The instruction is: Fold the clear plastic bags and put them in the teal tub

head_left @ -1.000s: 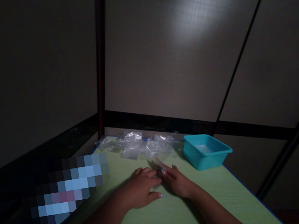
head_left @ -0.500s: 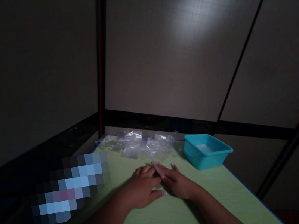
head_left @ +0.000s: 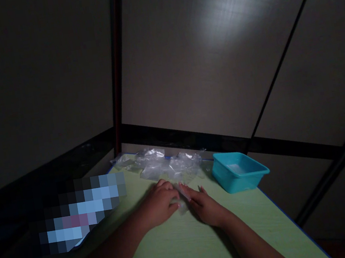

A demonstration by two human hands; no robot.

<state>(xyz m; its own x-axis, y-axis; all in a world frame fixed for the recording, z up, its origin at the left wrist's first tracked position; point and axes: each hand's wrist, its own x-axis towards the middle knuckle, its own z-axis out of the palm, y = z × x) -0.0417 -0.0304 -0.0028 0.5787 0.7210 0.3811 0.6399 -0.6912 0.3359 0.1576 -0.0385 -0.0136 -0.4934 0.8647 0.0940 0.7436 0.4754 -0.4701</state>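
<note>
Close together over the pale green table (head_left: pixel 166 256), my two hands work at a small clear plastic bag (head_left: pixel 182 206). My left hand (head_left: pixel 160 204) has curled fingers, with thumb and forefinger pinching the film. On the other side, my right hand (head_left: pixel 206 206) grips the bag's upper edge between thumb and fingers. Much of this bag is hidden by the hands, and any contents cannot be made out. Just beyond the fingertips lie several crumpled clear plastic bags (head_left: pixel 155 166) along the table's far edge.
A turquoise plastic basin (head_left: pixel 240 183) stands at the table's right edge, with something pale inside. On the left is a pixelated blue and pink object (head_left: pixel 84 215). Dark panelled walls (head_left: pixel 181 79) rise behind the far edge.
My left hand has curled its fingers and drawn its thumb in; it was flatter, with the thumb stretched out. More of the film shows between the hands. My right hand is nearly still.
</note>
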